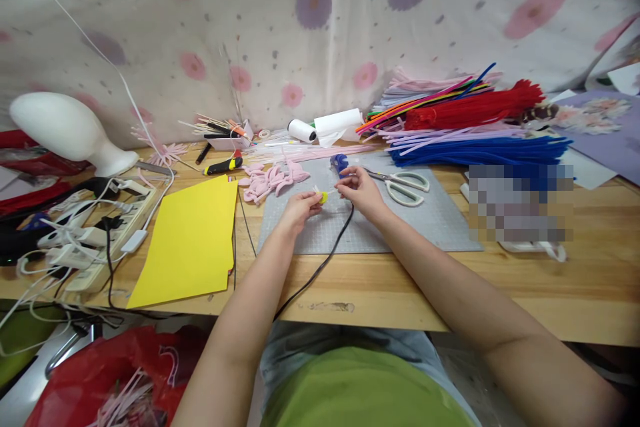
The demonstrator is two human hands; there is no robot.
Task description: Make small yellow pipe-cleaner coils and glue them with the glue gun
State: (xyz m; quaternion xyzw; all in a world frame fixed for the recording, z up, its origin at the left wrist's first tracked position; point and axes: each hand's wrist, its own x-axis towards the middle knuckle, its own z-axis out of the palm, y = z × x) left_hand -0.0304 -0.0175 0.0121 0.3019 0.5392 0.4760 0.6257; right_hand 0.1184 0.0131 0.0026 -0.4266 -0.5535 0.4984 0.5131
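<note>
My left hand (301,209) is closed in a pinch on a small yellow piece (324,197), with short white strands at its top. Just to the right, my right hand (361,188) has its fingertips pressed together on a thin whitish strand (336,191), too small to make out well. Past those fingers lies a blue tool (339,163), partly hidden. A black cord (325,263) runs from under my right hand to the table's front edge. Scissors (406,187) with pale handles lie right of that hand. Below both hands is a grey cutting mat (370,232).
Pink fuzzy loops (273,181), a yellow-black utility knife (223,166) and yellow sheets (187,240) lie left. Power strips (117,233) with tangled cables and a white foam head (65,127) stand farther left. Red (475,107) and blue pipe cleaners (480,151) are piled at the back right.
</note>
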